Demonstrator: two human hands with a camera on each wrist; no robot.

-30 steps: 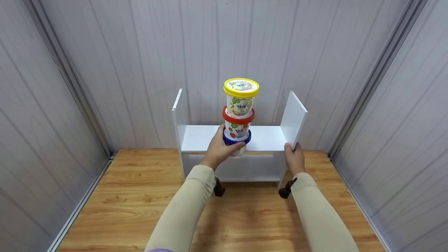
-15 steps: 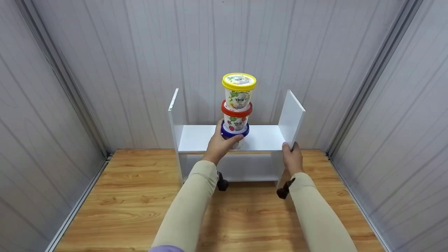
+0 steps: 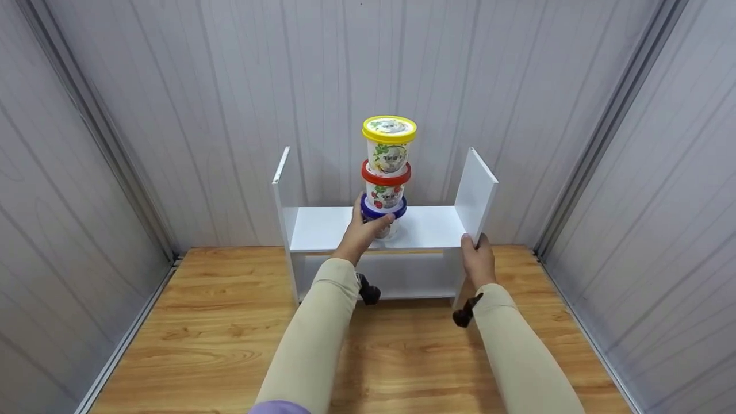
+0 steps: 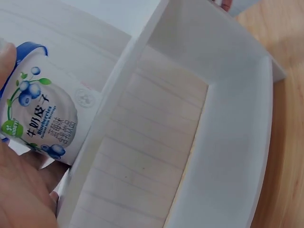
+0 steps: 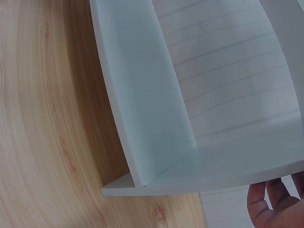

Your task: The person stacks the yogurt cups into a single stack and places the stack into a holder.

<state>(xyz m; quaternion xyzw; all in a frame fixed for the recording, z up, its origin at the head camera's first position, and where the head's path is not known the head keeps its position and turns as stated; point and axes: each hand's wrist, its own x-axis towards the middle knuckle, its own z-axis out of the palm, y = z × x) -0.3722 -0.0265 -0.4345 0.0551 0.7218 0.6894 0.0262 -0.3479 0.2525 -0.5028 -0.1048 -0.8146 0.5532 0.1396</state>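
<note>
Three white paper tubs stand in a stack over the upper board of a white shelf [image 3: 434, 226]. On top is the yellow-lidded tub [image 3: 390, 156], below it the red-lidded tub [image 3: 385, 195] with strawberry pictures. Lowest comes the blue-lidded tub [image 4: 57, 111], printed with blueberries; its base sits right at the board's front edge. My left hand [image 3: 359, 234] grips this lowest tub, thumb across the front. At the shelf's right side panel [image 3: 476, 192], my right hand [image 3: 480, 260] holds the front edge, thumb inside and fingers outside.
The shelf's lower board [image 3: 397, 276] lies under the upper one, close above the wood-grain table [image 3: 218, 328]. Its left side panel [image 3: 286, 201] rises on the other side. A pale panelled wall [image 3: 241, 103] stands close behind, with more walls left and right.
My left hand has carried the tub stack slightly up and away, farther over the upper board. My right hand keeps its hold on the side panel. The head view has shifted slightly.
</note>
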